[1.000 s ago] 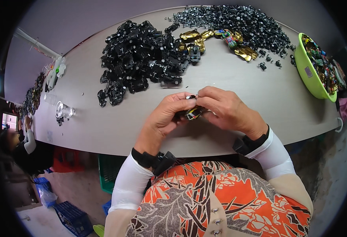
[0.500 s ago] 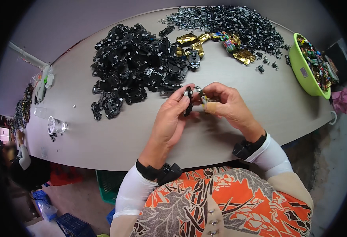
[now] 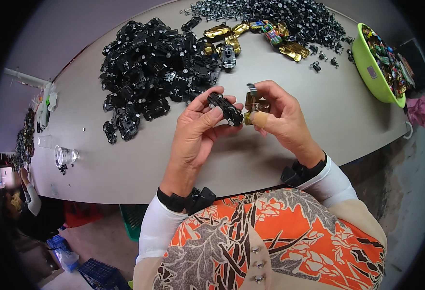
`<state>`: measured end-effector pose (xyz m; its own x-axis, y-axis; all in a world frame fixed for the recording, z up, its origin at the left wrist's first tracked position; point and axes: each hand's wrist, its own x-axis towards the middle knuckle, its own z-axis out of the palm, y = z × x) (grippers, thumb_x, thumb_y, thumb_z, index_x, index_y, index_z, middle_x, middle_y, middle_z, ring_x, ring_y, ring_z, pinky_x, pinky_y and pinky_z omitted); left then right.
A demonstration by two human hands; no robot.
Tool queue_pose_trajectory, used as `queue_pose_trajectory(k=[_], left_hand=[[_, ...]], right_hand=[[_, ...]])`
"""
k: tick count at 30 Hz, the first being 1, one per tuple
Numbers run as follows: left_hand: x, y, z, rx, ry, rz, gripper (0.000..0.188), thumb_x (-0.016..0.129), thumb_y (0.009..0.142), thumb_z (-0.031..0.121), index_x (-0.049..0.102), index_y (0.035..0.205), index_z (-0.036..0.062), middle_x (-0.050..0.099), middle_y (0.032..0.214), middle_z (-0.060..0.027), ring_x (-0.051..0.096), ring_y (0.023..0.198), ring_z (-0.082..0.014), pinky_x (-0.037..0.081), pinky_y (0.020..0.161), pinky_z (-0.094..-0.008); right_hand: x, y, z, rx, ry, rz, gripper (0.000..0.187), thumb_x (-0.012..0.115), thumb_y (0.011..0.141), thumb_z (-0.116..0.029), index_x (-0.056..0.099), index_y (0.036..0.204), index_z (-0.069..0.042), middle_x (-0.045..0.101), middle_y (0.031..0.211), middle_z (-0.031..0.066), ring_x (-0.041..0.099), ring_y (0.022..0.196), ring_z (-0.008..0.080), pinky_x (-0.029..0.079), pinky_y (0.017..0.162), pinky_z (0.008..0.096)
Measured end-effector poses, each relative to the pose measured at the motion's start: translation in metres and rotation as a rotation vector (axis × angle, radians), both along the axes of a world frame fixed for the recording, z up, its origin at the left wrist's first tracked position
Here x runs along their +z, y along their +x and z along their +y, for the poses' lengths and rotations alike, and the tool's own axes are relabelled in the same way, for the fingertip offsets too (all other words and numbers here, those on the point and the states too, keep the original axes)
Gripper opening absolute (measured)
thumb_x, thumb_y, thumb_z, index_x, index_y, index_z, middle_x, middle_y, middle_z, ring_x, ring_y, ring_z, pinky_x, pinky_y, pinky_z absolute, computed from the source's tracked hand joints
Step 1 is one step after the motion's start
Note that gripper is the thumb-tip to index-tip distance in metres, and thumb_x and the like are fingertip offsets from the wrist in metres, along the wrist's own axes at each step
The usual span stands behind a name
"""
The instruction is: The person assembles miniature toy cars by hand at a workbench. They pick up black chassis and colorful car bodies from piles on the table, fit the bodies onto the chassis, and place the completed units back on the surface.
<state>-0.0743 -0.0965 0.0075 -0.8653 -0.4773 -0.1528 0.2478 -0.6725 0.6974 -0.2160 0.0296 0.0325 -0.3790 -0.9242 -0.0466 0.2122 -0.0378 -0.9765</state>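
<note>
Between the thumb and fingers of my left hand is a black toy car chassis with small silver-hubbed wheels, tilted over the table. My right hand, with a tan wrapping on its thumb, pinches a gold toy car body, partly hidden by my fingers. The two pieces are close together; whether they touch I cannot tell. A big heap of black toy car chassis lies beyond my left hand. Several gold car bodies and a green multicoloured one rest farther back.
Small wheel-and-axle pieces are heaped at the far edge. A lime green basin full of colourful car bodies stands at right. At left are a clear plastic cup and another person's arm. A blue crate sits below.
The black chassis has turned from edge-on to showing its length. My right hand has tipped the gold body more upright. The whole view has shifted slightly.
</note>
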Motion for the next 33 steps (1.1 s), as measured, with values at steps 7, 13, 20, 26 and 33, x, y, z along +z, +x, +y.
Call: queue_pose_trajectory(k=[7,13,20,26,33], left_hand=[[0.006,-0.003,0.008,-0.005,-0.048,-0.029,0.049,0.066,0.080,0.009,0.045,0.124,0.0013,0.058,0.109,-0.0134,0.061,0.098,-0.0231,0.058,0.076,-0.0398],[0.017,-0.007,0.014,-0.008,-0.088,-0.080,0.048,0.064,0.079,-0.002,0.047,0.124,-0.0022,0.059,0.107,-0.0118,0.061,0.093,-0.0195,0.057,0.076,-0.0354],[0.018,-0.004,0.017,-0.013,-0.213,-0.118,0.044,0.065,0.077,-0.006,0.053,0.119,-0.0033,0.062,0.103,-0.0121,0.062,0.089,-0.0167,0.057,0.073,-0.0297],[0.013,0.000,0.018,0.023,-0.316,-0.143,0.041,0.066,0.077,-0.004,0.058,0.117,0.0004,0.062,0.097,-0.0080,0.061,0.083,-0.0141,0.055,0.070,-0.0256],[0.015,0.001,0.026,-0.047,-0.610,-0.180,0.037,0.057,0.087,0.004,0.054,0.124,0.0015,0.060,0.094,-0.0039,0.058,0.084,-0.0123,0.050,0.073,-0.0235]], right_hand=[[-0.002,0.003,0.004,-0.015,-0.058,0.099,0.033,0.060,0.080,-0.001,0.048,0.111,-0.002,0.056,0.095,0.0020,0.052,0.082,0.0051,0.046,0.071,0.0214],[-0.015,0.002,0.006,-0.057,-0.082,0.359,0.038,0.057,0.078,0.002,0.047,0.113,-0.004,0.055,0.089,0.0033,0.051,0.075,0.0051,0.044,0.063,0.0211],[-0.003,0.005,0.007,-0.023,-0.123,0.524,0.037,0.058,0.075,0.002,0.053,0.111,-0.004,0.056,0.087,0.0045,0.055,0.070,0.0108,0.045,0.059,0.0229],[0.005,0.003,0.005,0.067,-0.068,0.593,0.034,0.060,0.075,0.001,0.055,0.108,-0.003,0.057,0.087,0.0075,0.058,0.070,0.0152,0.047,0.061,0.0255],[-0.004,-0.001,0.002,-0.015,-0.217,0.653,0.020,0.061,0.078,0.002,0.057,0.097,0.000,0.058,0.082,0.0095,0.059,0.068,0.0195,0.046,0.060,0.0275]])
